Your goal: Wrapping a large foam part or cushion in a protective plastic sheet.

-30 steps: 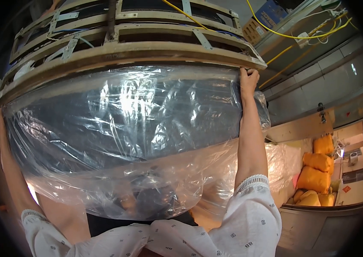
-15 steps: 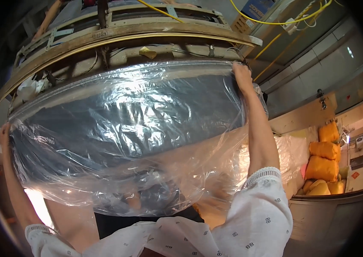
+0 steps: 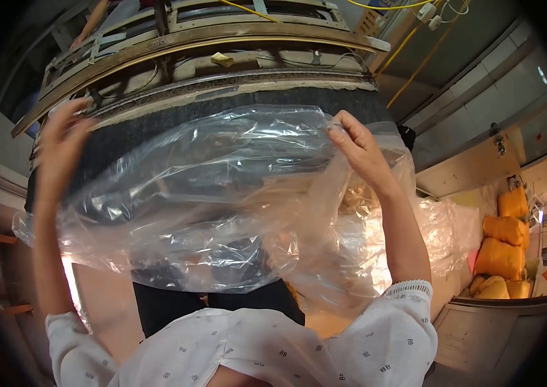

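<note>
Clear plastic sheeting [image 3: 222, 200] hung crumpled between both raised hands, spread across the middle of the view and sagging toward the person's chest. Right hand [image 3: 357, 145] was closed on the sheet's upper right edge, film pinched between thumb and fingertips. Left hand [image 3: 60, 138] was lifted at the sheet's upper left, fingers spread and loosely curled; motion blur there, so whether it gripped the film could not be told. Hands stood well apart, one at each end of the sheet.

Behind the plastic ran a dark grey padded surface [image 3: 157, 129], partly veiled by the film. Above it sat a worn, curved metal-and-wood frame [image 3: 209, 45] with rails and fittings; a small yellow scrap [image 3: 223, 59] lay on it. Yellow cables [image 3: 409, 71] ran down the wall at upper right.

More loose clear plastic [image 3: 441, 232] was heaped to the right of the right forearm. Further right, several filled orange sacks [image 3: 502, 251] were stacked beside a pale bin [image 3: 479, 329]. White patterned sleeves [image 3: 325, 348] filled the lower edge.

The sheet itself blocked sight of most of what lay below the padded surface; only a dark shape [image 3: 215, 300] showed under its lower hem.
</note>
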The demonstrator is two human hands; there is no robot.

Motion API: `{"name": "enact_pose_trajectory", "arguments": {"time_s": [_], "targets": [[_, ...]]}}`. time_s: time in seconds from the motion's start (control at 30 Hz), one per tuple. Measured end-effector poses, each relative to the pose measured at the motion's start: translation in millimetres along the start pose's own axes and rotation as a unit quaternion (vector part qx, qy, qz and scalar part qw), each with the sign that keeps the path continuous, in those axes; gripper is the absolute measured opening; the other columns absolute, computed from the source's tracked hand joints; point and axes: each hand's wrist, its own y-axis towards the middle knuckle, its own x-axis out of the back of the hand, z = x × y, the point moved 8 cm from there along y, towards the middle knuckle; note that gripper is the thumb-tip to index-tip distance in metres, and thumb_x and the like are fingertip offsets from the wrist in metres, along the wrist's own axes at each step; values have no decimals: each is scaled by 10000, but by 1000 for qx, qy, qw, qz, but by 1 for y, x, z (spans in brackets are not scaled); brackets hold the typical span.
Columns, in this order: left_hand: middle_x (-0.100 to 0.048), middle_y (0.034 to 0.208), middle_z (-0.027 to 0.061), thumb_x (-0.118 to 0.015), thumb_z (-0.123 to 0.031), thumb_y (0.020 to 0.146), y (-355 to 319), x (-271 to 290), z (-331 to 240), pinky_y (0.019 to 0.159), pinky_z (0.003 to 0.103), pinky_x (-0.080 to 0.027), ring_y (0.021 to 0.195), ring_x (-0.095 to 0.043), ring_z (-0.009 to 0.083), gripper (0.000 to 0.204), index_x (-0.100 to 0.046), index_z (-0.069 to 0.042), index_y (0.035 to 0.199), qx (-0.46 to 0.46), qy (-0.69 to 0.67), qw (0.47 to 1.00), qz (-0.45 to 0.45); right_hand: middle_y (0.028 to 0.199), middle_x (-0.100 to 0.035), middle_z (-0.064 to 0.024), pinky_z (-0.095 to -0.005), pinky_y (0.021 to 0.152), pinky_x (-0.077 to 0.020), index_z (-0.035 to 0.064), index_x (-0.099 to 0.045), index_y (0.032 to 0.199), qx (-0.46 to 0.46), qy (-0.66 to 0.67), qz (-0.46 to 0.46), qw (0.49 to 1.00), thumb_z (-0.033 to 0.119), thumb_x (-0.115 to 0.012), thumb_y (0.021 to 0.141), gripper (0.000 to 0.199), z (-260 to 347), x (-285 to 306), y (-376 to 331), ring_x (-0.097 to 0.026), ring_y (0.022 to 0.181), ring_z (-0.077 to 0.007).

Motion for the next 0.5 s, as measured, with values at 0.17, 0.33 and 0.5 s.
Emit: {"name": "enact_pose_trajectory", "arguments": {"time_s": [0.17, 0.33, 0.5], "targets": [[-583, 1002, 83, -639, -123, 790, -40, -171, -162, 772, 330, -453, 926, -561, 195, 204, -600, -8, 954, -259, -88, 958, 79, 723, -404, 8, -248, 605, -335, 40, -494, 809, 68, -10, -25, 997, 159, -601, 811, 159, 30, -11, -20, -398, 699, -86], [-527, 766, 37, -588, -97, 832, -29, -194, -88, 661, 243, -404, 734, -501, 123, 106, -575, -6, 781, -143, -203, 965, 82, 701, -548, -90, -337, 654, -431, 52, -611, 726, -11, -351, -88, 932, 259, -653, 746, 211, -58, 65, -134, -530, 760, -261], [-475, 767, 29, -564, -85, 852, -43, -117, 7, 697, 212, -369, 751, -465, 106, 125, -547, 18, 781, -70, -55, 994, 64, 809, -624, -80, -418, 722, -488, 131, -662, 737, -314, -473, 234, 789, 298, -588, 757, 184, -237, 72, -368, -569, 858, -282]]}}
